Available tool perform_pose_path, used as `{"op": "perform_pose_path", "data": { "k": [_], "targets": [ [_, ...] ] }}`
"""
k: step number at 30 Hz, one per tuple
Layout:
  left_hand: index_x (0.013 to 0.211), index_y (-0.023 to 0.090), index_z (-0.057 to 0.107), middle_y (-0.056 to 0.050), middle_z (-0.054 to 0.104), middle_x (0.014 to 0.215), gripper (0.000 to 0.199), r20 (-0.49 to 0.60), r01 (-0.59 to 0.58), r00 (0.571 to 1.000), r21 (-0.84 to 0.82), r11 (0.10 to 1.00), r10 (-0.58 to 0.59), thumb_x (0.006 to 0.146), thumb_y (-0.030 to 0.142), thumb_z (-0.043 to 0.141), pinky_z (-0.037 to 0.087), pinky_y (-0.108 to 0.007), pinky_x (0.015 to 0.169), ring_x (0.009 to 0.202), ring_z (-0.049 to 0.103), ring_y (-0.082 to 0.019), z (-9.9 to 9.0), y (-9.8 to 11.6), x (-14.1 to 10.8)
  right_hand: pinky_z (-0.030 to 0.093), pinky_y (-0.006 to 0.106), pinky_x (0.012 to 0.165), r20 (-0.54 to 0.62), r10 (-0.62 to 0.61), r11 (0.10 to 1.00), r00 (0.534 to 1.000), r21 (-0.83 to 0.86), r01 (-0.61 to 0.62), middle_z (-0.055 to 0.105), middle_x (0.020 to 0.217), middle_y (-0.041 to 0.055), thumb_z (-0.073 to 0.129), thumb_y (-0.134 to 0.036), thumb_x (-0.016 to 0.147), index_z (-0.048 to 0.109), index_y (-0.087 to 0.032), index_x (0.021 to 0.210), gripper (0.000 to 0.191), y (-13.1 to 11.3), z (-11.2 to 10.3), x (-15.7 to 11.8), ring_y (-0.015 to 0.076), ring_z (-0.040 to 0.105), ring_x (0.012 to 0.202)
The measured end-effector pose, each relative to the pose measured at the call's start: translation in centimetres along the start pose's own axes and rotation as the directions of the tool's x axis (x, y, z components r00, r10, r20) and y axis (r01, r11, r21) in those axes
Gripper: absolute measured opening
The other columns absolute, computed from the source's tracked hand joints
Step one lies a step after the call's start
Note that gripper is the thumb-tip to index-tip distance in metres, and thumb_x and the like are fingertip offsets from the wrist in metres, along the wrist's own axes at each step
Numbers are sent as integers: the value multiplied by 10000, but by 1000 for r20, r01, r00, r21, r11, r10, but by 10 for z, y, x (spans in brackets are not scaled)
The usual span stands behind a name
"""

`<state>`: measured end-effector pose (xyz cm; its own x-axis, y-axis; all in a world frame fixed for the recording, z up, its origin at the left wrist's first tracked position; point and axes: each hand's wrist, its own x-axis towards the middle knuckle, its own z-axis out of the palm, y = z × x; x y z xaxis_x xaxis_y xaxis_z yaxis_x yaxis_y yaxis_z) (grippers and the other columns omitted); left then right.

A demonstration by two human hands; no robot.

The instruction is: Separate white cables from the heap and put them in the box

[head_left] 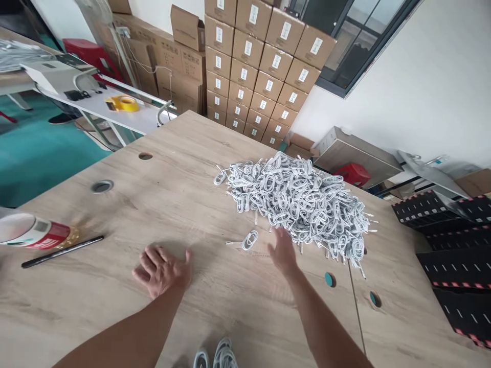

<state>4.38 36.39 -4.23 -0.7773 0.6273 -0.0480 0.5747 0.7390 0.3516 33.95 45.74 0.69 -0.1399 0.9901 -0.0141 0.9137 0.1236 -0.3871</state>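
Note:
A big heap of coiled white cables (295,199) lies on the wooden table (184,194), right of its middle. One loose coiled cable (248,239) sits alone just in front of the heap. My right hand (283,251) reaches toward the heap's near edge, fingers apart, holding nothing, close to the loose coil. My left hand (163,270) rests palm down on the tabletop with fingers spread, empty. Two more cable coils (219,355) show at the bottom edge near me.
A red and white can (34,232) lies on its side at the left, beside a black rod (61,252). Round holes (102,186) mark the tabletop. Stacked cardboard boxes (261,66) stand behind. Black trays (456,245) sit right. Yellow tape (123,104) lies on a far white table.

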Motion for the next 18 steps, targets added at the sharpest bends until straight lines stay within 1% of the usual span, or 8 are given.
{"op": "perform_pose_path", "data": {
  "k": [2, 4, 7, 9, 11, 14, 16, 18],
  "targets": [
    [1604, -6, 189, -224, 161, 1705, 964, -36, 5, 999, 3, 1000, -5, 901, 653, 144, -27, -554, 1272, 1583, 10, -322, 3, -2, 0, 399, 486, 1100, -134, -7, 981, 991, -191, -18, 473, 1536, 148, 597, -150, 868, 554, -248, 1467, 609, 9, -16, 52, 352, 406, 1429],
    [1598, -3, 230, -218, 205, 1698, 967, -66, 17, 998, 7, 1000, -16, 895, 658, 157, -21, -544, 1277, 1582, 47, -322, 8, -5, 1, 423, 464, 1012, -141, -77, 947, 987, -319, 29, 550, 1420, 145, 647, -146, 842, 642, -270, 1358, 531, 20, -26, 81, 347, 485, 1309],
    [1595, -4, 255, -215, 226, 1698, 969, -88, 27, 996, 12, 1000, -26, 892, 657, 166, -29, -547, 1278, 1582, 70, -334, 16, -9, 1, 417, 434, 946, -186, -210, 917, 960, -378, 127, 627, 1237, 122, 660, -237, 883, 743, -245, 1082, 215, 36, -35, 84, 313, 524, 1163],
    [1598, -1, 254, -210, 238, 1698, 970, -98, 26, 995, 13, 1000, -24, 889, 656, 176, -32, -547, 1280, 1583, 78, -331, 20, -10, 2, 412, 441, 950, -242, -282, 913, 928, -364, 183, 641, 1205, 122, 624, -292, 931, 744, -221, 963, 143, 39, -35, 70, 309, 519, 1144],
    [1600, -2, 249, -209, 244, 1698, 977, -101, 27, 995, 6, 1000, -27, 882, 658, 186, -30, -551, 1281, 1584, 83, -327, 21, -10, 3, 418, 446, 975, -163, -365, 898, 917, -322, 301, 657, 1197, 123, 619, -301, 942, 736, -212, 930, 147, 33, -27, 54, 304, 525, 1146],
    [1601, -10, 234, -220, 225, 1702, 990, -92, 34, 995, -16, 999, -35, 871, 658, 207, -22, -568, 1279, 1586, 73, -335, 21, -12, 5, 435, 433, 1031, 102, -477, 859, 873, -157, 488, 640, 1307, 117, 682, -259, 886, 727, -213, 911, 69, 7, 0, 41, 293, 518, 1235],
    [1603, -12, 224, -232, 214, 1701, 994, -85, 32, 996, -32, 999, -35, 864, 653, 232, -16, -584, 1275, 1588, 60, -344, 20, -13, 4, 444, 432, 1056, 178, -469, 875, 865, -39, 482, 610, 1376, 109, 739, -245, 822, 725, -215, 911, 94, -11, 20, 41, 290, 506, 1288],
    [1604, -14, 214, -246, 215, 1697, 992, -84, 21, 996, -56, 998, -25, 864, 645, 251, -11, -597, 1274, 1590, 57, -351, 18, -11, 3, 460, 423, 1047, 189, -396, 918, 899, 39, 396, 638, 1309, 108, 774, -223, 770, 728, -208, 918, 155, -26, 34, 40, 281, 541, 1245]
  ]
}}
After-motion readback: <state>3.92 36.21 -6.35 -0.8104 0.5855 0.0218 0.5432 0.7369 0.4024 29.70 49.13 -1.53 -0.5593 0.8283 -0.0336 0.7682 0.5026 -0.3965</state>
